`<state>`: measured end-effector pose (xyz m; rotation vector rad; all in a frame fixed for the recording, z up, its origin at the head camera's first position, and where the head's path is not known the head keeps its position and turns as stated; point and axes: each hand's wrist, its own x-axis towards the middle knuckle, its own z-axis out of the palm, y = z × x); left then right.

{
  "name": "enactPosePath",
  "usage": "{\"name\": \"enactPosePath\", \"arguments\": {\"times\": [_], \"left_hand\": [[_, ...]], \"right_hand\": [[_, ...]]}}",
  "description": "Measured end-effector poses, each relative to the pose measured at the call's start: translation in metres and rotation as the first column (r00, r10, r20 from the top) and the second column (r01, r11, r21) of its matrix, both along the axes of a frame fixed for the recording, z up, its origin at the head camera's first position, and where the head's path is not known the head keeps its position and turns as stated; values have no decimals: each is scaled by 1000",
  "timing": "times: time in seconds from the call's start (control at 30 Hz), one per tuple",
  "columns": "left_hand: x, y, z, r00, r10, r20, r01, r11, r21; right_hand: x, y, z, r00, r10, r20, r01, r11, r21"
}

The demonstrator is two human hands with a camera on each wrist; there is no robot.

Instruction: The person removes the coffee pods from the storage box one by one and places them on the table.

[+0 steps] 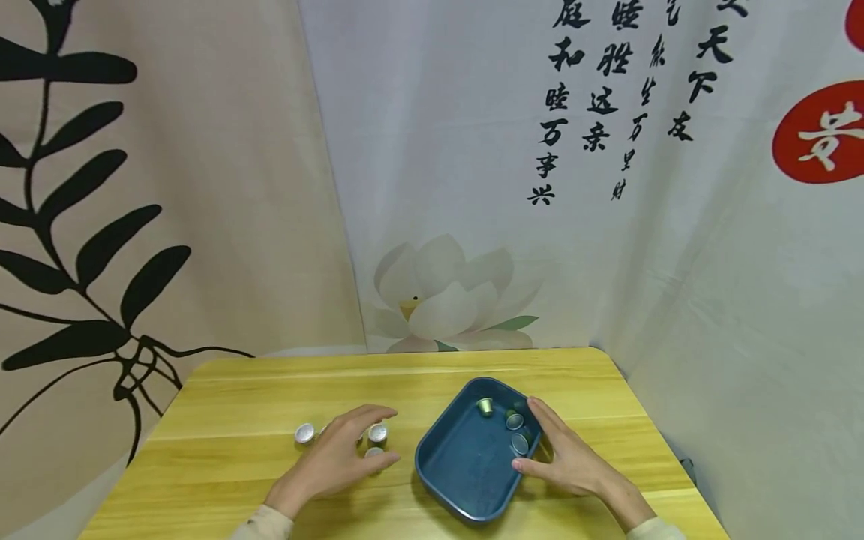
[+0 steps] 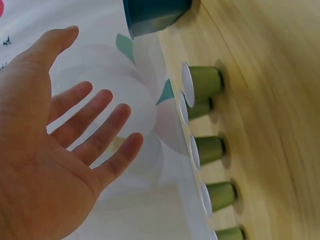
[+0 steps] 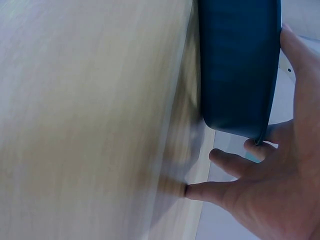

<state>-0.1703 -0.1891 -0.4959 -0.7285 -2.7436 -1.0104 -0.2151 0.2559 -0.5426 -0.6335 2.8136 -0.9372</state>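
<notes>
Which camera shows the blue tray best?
The head view: it shows nearly all the blue tray, inside included. The left wrist view catches only part of its outside; the right wrist view shows outer walls.

Head cam's up high there, facing fwd/down over the table [image 1: 236, 386] to its far edge + printed curtain [image 1: 466, 180]. L-wrist cam: low, rolled sideways, close on L hand [image 2: 55, 150]; shares the capsules [image 2: 206, 86] w/ head. R-wrist cam: likewise rolled, tight on R hand [image 3: 280, 185] & blue tray [image 3: 240, 70], which all 3 catch.
</notes>
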Motion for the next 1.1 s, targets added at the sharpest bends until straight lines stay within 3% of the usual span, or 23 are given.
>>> {"name": "enactPosePath", "arguments": {"times": [0.2,0.5,0.83,1.1], "left_hand": [[-12,17,4,998,-63,-2,63,998,-32],[-31,44,14,991,-112,79,120,986,-116],[-59,80,24,977,-204,67,214,953,-212],[-77,110,30,971,-227,77,240,926,-292]], "right_hand": [[1,0,1,1000,-3,8,3,1000,1],[1,-1,2,1000,-1,16,1,1000,-2],[-1,1,0,1000,5,18,-5,1000,1],[-2,2,-1,1000,12,23,-12,1000,-8]]}}
